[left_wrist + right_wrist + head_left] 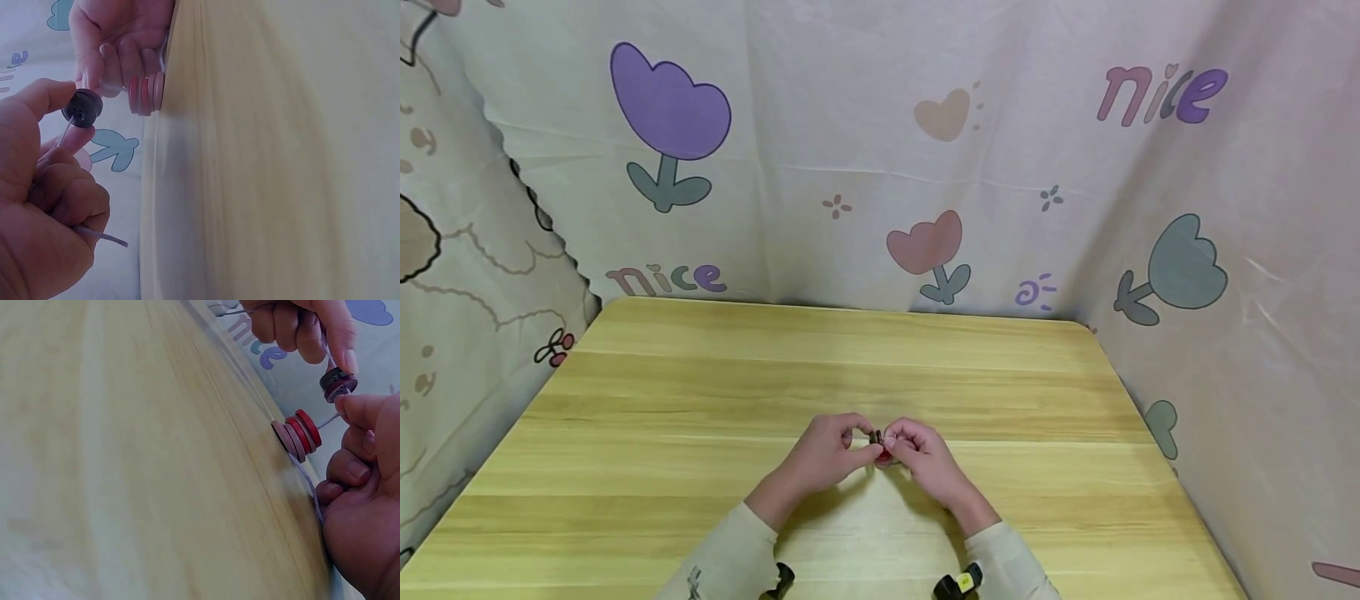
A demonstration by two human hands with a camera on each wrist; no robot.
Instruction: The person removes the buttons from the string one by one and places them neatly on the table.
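"What's over the table [700,375]?"

"The left hand [824,455], pinching a dark bit [876,437], and the right hand [931,463], pinching close beside it. A red bit [884,457] shows between them, just below."

"And lower down?"

"Pale sleeves [730,552], with a black gadget [957,582] near each."

"Behind?"

"A pale cloth [820,108], printed with tulips [670,108], hearts [942,115] and the word 'nice' [1202,97] twice."

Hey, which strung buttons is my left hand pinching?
The dark buttons; the red and pink buttons sit apart along the string, untouched by the left hand.
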